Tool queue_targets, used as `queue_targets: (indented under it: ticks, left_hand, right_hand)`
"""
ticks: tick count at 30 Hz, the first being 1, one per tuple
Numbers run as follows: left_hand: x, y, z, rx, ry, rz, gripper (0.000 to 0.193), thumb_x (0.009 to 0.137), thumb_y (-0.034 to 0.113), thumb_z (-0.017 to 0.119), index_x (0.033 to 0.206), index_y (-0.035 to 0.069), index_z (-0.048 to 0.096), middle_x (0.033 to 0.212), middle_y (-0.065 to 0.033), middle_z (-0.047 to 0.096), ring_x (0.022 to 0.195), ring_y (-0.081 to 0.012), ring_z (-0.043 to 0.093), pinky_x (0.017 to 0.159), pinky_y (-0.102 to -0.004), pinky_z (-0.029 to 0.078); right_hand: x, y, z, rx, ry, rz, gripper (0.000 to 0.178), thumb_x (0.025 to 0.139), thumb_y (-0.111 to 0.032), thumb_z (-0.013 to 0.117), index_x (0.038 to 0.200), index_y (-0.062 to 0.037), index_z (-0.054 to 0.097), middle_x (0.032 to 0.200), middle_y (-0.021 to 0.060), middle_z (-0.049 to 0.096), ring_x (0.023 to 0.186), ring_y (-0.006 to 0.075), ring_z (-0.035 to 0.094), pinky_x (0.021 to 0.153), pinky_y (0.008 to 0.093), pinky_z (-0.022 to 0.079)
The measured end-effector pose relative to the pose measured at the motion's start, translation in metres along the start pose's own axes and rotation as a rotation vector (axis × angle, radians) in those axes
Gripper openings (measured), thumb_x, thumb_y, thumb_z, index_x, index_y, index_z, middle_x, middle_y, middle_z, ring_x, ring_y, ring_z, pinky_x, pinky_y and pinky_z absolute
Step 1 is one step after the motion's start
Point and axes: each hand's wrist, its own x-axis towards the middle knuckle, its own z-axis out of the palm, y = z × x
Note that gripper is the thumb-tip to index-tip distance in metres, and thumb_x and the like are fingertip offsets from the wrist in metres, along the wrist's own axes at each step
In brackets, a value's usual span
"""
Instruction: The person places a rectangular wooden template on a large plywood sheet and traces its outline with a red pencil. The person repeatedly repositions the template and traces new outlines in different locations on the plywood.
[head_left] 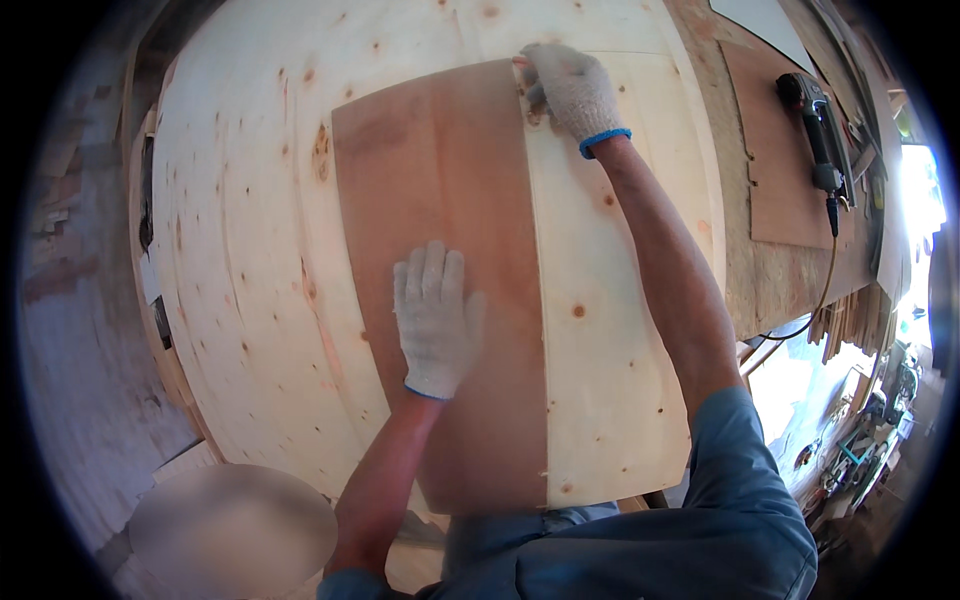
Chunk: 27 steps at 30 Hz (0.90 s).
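A long reddish-brown wooden panel [465,200] lies on a large pale plywood sheet [250,250] with dark knots. My left hand [432,320], in a white knitted glove with a blue cuff, rests flat on the brown panel, fingers stretched out. At the panel's far right corner is my right hand [575,90], gloved the same way. Its fingers are bent together around a thin reddish pencil-like stick [521,62], mostly hidden by the glove, close to the panel's edge.
To the right, a black air nailer [820,135] with a hose [829,270] lies on another brown board [765,190]. Thin wood strips [850,320] are stacked below it. Tools and clutter [865,440] stand at the lower right. A blurred patch covers the lower left.
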Motion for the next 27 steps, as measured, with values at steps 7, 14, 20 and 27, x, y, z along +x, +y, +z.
queue_targets:
  ticks: [7,14,20,27]
  left_hand:
    - [-0.004,-0.003,0.003,0.007,0.039,0.011,0.056,0.093,0.019,0.065,0.145,0.002,0.051,0.155,-0.0218,0.047,0.145,-0.0441,0.04,0.123,-0.0596,0.026]
    - [-0.001,-0.004,0.002,-0.012,0.014,0.007,0.056,0.094,0.019,0.065,0.145,0.002,0.051,0.154,-0.0217,0.047,0.144,-0.0441,0.04,0.123,-0.0591,0.026]
    - [-0.003,-0.002,0.004,-0.009,0.045,0.023,0.056,0.093,0.019,0.066,0.145,0.002,0.051,0.154,-0.0212,0.047,0.144,-0.0438,0.041,0.123,-0.0587,0.026]
    - [-0.004,-0.004,0.004,0.005,0.063,0.03,0.057,0.093,0.02,0.067,0.145,0.002,0.051,0.154,-0.0212,0.047,0.144,-0.0432,0.041,0.123,-0.0586,0.026]
  right_hand:
    - [-0.003,-0.003,-0.004,0.02,-0.08,0.011,0.033,0.098,-0.031,0.064,0.1,0.0,0.076,0.079,0.005,0.069,0.066,0.0116,0.063,0.06,0.0288,0.049]
    - [-0.015,-0.009,-0.017,-0.065,-0.085,0.086,0.036,0.098,-0.035,0.065,0.097,0.0003,0.075,0.081,0.0082,0.071,0.069,0.0128,0.066,0.06,0.03,0.051]
    - [-0.073,0.011,-0.015,-0.342,-0.126,-0.208,0.043,0.1,-0.038,0.06,0.122,-0.0019,0.069,0.069,0.008,0.068,0.053,0.0143,0.06,0.048,0.0317,0.048]
    - [-0.076,-0.009,-0.03,-0.222,-0.251,0.101,0.045,0.104,-0.023,0.057,0.144,-0.0034,0.057,0.088,0.0087,0.069,0.063,0.0124,0.061,0.048,0.0264,0.047]
